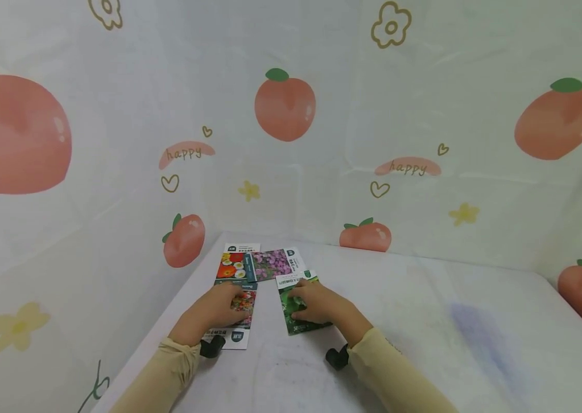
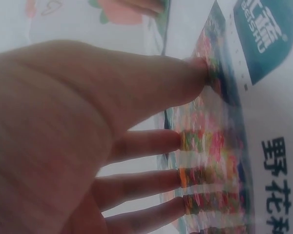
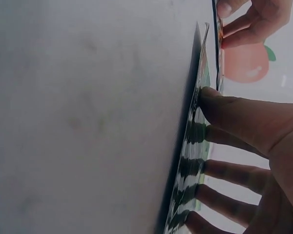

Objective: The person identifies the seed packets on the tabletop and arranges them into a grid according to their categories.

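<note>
My left hand [image 1: 220, 305] rests its spread fingertips on a wildflower seed packet [image 1: 240, 338] with a multicoloured flower picture. In the left wrist view, thumb and fingers touch the glossy face of that packet [image 2: 271, 114]. To the right, my right hand [image 1: 322, 302] touches a green seed packet [image 1: 298, 328] with its thumb and fingertips. The right wrist view shows this packet [image 3: 185, 163] nearly edge-on, lying along the table under straight fingers. Above the hands, a packet with purple-pink flowers [image 1: 272, 264] overlaps a packet with red and yellow flowers [image 1: 231, 267].
The white-covered table [image 1: 399, 321] has a bluish smudge [image 1: 482, 338] on the right. White sheeting printed with peaches [image 1: 286, 112] rises behind and at the left. Dark wrist devices [image 1: 337, 357] sit under both wrists.
</note>
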`<state>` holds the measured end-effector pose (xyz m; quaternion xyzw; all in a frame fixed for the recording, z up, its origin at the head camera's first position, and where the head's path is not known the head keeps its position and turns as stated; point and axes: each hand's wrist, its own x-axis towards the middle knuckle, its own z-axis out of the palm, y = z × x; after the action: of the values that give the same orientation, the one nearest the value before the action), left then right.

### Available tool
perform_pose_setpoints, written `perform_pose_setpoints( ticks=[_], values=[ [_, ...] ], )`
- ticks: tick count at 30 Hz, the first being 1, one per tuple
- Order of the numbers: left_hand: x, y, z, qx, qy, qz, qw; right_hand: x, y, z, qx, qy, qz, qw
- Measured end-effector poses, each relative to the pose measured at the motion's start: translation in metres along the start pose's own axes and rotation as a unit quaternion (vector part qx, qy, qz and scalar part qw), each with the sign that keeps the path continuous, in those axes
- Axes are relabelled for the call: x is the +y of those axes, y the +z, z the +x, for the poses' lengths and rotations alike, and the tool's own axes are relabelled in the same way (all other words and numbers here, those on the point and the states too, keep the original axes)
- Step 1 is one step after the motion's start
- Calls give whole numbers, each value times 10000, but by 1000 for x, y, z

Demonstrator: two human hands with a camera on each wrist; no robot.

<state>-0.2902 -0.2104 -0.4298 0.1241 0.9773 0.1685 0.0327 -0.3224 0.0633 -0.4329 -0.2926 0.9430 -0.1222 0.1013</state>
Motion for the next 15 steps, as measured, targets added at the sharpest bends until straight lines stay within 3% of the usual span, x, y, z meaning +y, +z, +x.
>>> perform_pose_setpoints(
  ticks=[15],
  values=[
    [1, 1, 2, -5, -99, 2, 10000, -2, 0, 2, 32, 13, -119, 9999]
  ],
)
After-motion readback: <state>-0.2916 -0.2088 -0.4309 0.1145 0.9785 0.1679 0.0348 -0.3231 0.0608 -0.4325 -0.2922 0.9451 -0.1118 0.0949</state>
